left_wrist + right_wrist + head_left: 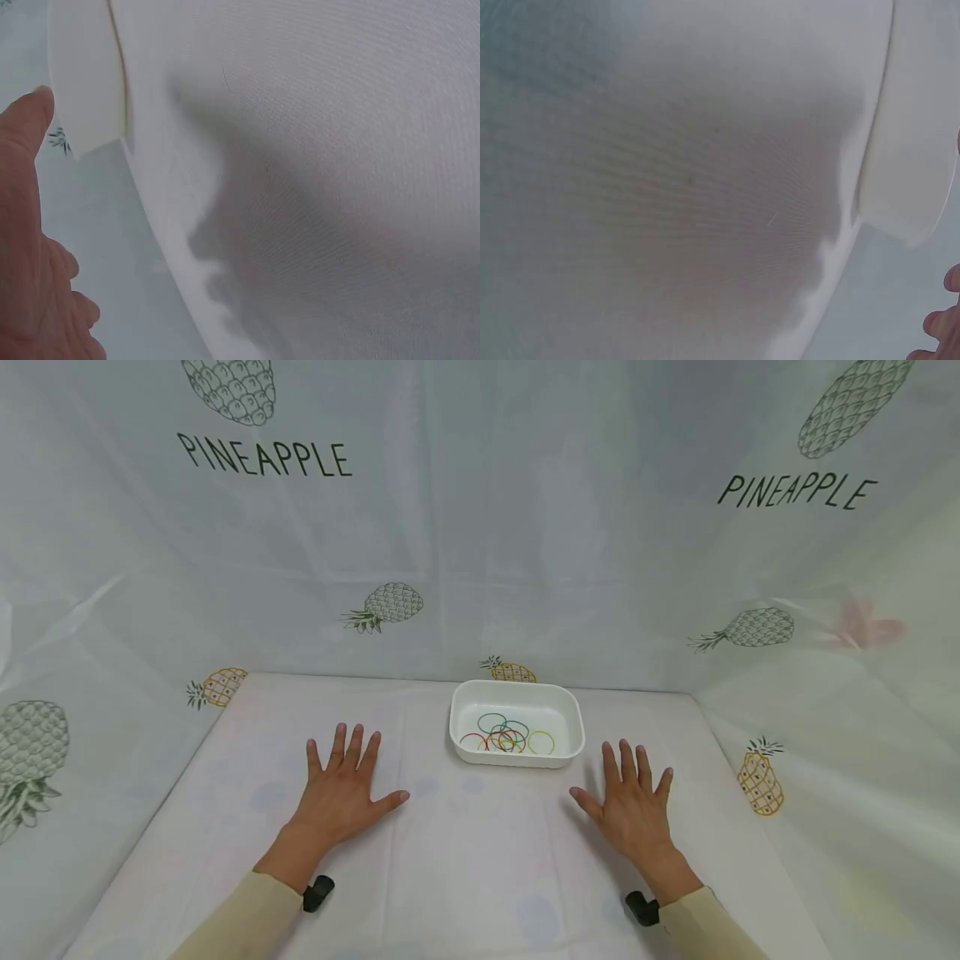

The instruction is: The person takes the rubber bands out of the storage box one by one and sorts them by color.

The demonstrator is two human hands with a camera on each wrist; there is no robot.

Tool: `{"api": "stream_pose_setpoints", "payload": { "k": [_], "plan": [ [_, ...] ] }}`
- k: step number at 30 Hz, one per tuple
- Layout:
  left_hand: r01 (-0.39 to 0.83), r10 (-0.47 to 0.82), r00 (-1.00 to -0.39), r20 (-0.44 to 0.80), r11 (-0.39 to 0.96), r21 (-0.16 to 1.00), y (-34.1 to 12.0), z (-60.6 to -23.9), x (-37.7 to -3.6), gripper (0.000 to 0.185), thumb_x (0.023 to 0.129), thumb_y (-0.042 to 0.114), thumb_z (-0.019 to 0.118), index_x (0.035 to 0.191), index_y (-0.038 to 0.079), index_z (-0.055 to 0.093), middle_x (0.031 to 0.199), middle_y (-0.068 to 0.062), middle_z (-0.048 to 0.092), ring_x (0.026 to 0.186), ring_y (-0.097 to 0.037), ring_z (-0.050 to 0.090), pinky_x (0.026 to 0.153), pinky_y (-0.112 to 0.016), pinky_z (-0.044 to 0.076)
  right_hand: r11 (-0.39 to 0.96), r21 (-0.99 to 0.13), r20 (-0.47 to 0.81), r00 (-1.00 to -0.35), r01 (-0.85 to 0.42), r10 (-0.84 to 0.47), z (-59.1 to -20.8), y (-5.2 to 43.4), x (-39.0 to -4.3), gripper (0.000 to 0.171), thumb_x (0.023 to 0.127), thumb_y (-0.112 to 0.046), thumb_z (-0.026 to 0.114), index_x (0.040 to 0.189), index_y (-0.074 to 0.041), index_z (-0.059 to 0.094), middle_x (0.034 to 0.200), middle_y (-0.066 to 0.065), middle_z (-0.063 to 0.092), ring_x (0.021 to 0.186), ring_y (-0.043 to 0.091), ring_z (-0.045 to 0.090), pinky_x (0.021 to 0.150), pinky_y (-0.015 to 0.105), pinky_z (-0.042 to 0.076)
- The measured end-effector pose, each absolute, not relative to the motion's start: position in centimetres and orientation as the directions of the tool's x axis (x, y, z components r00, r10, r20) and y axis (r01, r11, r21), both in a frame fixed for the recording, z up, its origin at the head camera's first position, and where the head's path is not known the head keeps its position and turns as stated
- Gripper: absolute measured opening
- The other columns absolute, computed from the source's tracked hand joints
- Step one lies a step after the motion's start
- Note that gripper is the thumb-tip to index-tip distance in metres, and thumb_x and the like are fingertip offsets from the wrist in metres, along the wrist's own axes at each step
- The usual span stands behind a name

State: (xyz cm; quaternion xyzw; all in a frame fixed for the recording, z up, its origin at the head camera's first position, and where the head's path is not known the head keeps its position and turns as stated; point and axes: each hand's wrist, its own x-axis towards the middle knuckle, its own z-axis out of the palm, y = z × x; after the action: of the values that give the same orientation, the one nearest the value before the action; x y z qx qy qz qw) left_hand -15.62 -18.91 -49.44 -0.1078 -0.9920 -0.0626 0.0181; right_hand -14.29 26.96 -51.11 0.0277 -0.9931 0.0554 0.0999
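A white rectangular tray (463,697) stands at the back middle of the table and holds several coloured rubber bands (510,737). My left hand (343,781) lies flat, palm down, on the cloth to the tray's left, fingers spread and holding nothing. To the tray's right my right hand (632,799) rests flat the same way, also empty. In the left wrist view my thumb (26,112) shows beside the tray's white wall (82,75). The right wrist view shows the tray's wall (915,142) and some fingertips (941,324) at the lower right.
A white tablecloth (472,860) covers the table. Pineapple-print sheets (525,527) hang close behind and at both sides, walling in the space. A black wrist-camera mount (317,892) sits at each cuff.
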Motion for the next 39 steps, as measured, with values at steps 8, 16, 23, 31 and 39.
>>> {"api": "stream_pose_setpoints", "payload": {
  "k": [8, 16, 23, 31, 39],
  "plan": [
    [0.220, 0.218, -0.975, 0.030, 0.963, 0.155, -17.0, -49.2, -17.6, 0.113, 0.093, 0.085, 0.048, 0.169, 0.005, 0.021, 0.176, -0.023, 0.012, 0.164, -0.043, -0.003, 0.127, -0.069, -0.011, 0.982, -0.165, 0.228, -0.973, -0.087, -0.048, -50.8, 27.1, -15.7, 0.102, 0.101, -0.068, 0.055, 0.165, 0.004, 0.023, 0.170, 0.031, 0.025, 0.158, 0.053, 0.018, 0.120, 0.082, 0.008],
    [0.295, 0.298, -0.954, -0.001, 0.942, 0.159, -10.7, -48.1, -23.1, 0.106, 0.100, 0.080, 0.038, 0.169, 0.002, 0.015, 0.177, -0.019, 0.010, 0.165, -0.037, -0.004, 0.132, -0.058, -0.004, 0.974, -0.190, 0.175, -0.980, -0.123, -0.090, -50.2, 25.8, -19.2, 0.102, 0.103, -0.067, 0.051, 0.164, 0.009, 0.020, 0.170, 0.032, 0.023, 0.159, 0.051, 0.018, 0.124, 0.077, 0.010],
    [0.347, 0.368, -0.928, -0.060, 0.912, 0.220, -7.6, -48.9, -25.4, 0.100, 0.104, 0.073, 0.038, 0.169, 0.002, 0.012, 0.177, -0.018, 0.007, 0.165, -0.036, -0.002, 0.133, -0.058, 0.001, 0.956, -0.259, 0.080, -0.990, -0.134, -0.117, -50.4, 24.3, -20.6, 0.106, 0.103, -0.072, 0.045, 0.164, 0.010, 0.018, 0.171, 0.031, 0.022, 0.161, 0.047, 0.018, 0.126, 0.073, 0.012],
    [0.347, 0.374, -0.925, -0.074, 0.907, 0.240, -9.6, -49.4, -24.3, 0.102, 0.103, 0.074, 0.039, 0.168, 0.000, 0.011, 0.177, -0.019, 0.007, 0.165, -0.036, 0.002, 0.133, -0.058, 0.004, 0.957, -0.232, 0.080, -0.984, -0.176, -0.162, -50.5, 21.9, -19.5, 0.108, 0.102, -0.072, 0.048, 0.162, 0.013, 0.021, 0.168, 0.032, 0.028, 0.159, 0.046, 0.024, 0.126, 0.071, 0.019],
    [0.369, 0.382, -0.924, -0.030, 0.909, 0.191, -13.7, -49.3, -20.3, 0.105, 0.102, 0.074, 0.044, 0.165, -0.006, 0.020, 0.174, -0.026, 0.015, 0.163, -0.043, 0.010, 0.132, -0.060, 0.011, 0.945, -0.172, 0.078, -0.960, -0.278, -0.268, -50.2, 19.1, -16.6, 0.107, 0.100, -0.071, 0.055, 0.161, 0.012, 0.027, 0.167, 0.029, 0.033, 0.159, 0.044, 0.027, 0.125, 0.071, 0.022]
  ]
}}
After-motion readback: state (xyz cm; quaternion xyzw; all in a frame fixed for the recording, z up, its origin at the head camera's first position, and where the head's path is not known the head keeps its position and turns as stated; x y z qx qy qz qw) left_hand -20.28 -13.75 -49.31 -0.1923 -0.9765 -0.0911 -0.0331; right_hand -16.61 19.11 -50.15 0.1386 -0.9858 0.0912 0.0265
